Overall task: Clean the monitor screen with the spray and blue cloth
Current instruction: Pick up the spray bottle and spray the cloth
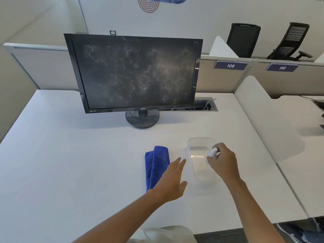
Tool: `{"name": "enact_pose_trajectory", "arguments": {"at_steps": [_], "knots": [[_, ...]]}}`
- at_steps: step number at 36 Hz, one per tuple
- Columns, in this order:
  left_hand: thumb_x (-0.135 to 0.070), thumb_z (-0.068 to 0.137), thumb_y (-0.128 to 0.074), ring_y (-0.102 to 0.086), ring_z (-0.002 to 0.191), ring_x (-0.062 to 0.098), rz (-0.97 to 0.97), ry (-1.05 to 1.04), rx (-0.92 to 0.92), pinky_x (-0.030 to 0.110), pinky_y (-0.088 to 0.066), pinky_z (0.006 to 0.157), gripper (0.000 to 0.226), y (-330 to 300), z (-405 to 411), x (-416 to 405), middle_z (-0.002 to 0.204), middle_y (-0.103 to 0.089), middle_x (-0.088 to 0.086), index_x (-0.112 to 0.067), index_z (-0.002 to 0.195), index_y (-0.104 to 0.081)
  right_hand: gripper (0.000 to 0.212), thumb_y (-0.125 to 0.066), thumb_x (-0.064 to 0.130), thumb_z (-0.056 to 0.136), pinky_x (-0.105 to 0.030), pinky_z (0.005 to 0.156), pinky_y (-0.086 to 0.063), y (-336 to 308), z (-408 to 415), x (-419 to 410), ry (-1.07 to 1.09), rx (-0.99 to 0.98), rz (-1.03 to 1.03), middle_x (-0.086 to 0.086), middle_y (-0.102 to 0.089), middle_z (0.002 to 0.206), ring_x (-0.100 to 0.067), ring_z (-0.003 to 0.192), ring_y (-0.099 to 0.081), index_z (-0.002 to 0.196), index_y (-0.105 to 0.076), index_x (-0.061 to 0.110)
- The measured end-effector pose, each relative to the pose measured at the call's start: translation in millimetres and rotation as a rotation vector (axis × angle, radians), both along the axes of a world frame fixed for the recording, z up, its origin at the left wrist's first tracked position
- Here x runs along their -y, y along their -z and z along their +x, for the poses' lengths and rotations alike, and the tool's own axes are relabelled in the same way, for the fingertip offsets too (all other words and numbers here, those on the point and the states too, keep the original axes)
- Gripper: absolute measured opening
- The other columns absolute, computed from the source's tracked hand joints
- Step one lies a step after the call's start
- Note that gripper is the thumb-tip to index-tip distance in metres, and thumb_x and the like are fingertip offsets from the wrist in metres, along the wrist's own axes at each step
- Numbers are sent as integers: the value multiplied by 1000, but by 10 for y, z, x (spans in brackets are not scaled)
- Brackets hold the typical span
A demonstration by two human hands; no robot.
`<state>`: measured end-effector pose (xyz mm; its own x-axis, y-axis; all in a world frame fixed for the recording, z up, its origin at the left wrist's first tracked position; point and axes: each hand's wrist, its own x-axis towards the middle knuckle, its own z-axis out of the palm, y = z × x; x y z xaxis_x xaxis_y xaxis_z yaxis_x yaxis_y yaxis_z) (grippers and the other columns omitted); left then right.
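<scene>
Blue cloth [156,165] lay folded on the white bench [70,163], under the left hand [172,183], fingers spread. Right hand [223,163] fingers pinched the spray [212,152] over a clear container [199,155]; smudged monitor [136,72] stood far.

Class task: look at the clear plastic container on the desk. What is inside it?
The right hand grips a small white spray bottle over the clear container. Otherwise it looks empty. The hand hides the bottle's lower part and the container's right side.
</scene>
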<state>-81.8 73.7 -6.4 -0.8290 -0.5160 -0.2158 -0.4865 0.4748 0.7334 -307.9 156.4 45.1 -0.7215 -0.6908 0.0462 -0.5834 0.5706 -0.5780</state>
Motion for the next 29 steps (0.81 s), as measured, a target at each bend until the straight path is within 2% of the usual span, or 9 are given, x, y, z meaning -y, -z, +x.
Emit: {"name": "enact_pose_trajectory", "arguments": {"at_steps": [3,5,9,14,17,19,22,27,29], "knots": [[-33,107,-62,-22,164,20,29,-56,-58,40,-26,132,82,-34,62,63,179,-18,-4,-24,172,-15,24,-84,5,81,-22,57,-44,-211,88,110,-48,-8,-97,4,-64,67,-9,62,-62,90,-64,16],[-34,107,-62,-26,162,16,35,-95,-87,30,-25,129,79,-60,104,104,177,-25,-5,-23,171,-18,22,-87,8,81,-11,53,-41,-312,173,192,-84,-9,-122,5,-61,64,-7,61,-60,88,-66,12],[-36,107,-63,-29,158,8,59,-170,-143,18,-20,122,74,-123,172,201,173,-32,-13,-29,170,-23,27,-93,19,76,-9,55,-42,-398,408,389,-152,52,-152,9,-63,67,-6,63,-60,80,-67,16],[-30,107,-64,-47,135,1,75,-235,-203,23,-37,118,63,-137,358,294,151,-49,-18,-29,164,-36,22,-94,28,81,-13,58,-46,-309,739,592,-203,253,-154,12,-69,69,-6,63,-60,89,-77,16],[-30,108,-62,-57,114,0,93,-270,-202,16,-46,101,56,-97,514,332,136,-58,-19,-34,160,-42,20,-92,34,84,-15,57,-46,-231,924,684,-234,353,-154,19,-65,64,-2,61,-59,89,-79,20],[-31,109,-61,-61,106,0,100,-311,-209,8,-46,88,48,-79,608,351,129,-62,-18,-34,155,-48,22,-91,36,85,-27,58,-51,-182,1042,726,-242,415,-152,8,-67,66,-5,61,-58,87,-78,18],[-33,107,-64,-66,103,1,139,-369,-234,12,-50,83,41,-70,721,372,124,-67,-18,-32,148,-57,32,-92,38,85,-38,62,-54,-128,1202,774,-236,493,-160,-7,-70,74,-12,64,-60,85,-76,11],[-33,104,-69,-67,102,2,259,-439,-250,10,-52,78,41,-55,879,375,119,-65,-26,-37,142,-54,37,-93,47,82,-26,60,-52,-33,1414,816,-208,564,-174,1,-71,72,-8,65,-62,82,-74,16],[-27,106,-67,-71,104,9,337,-464,-265,20,-59,87,33,-30,928,379,120,-70,-17,-32,136,-54,36,-93,51,79,-22,60,-51,-1,1487,829,-194,581,-175,4,-72,72,-5,65,-64,82,-75,20]]}}
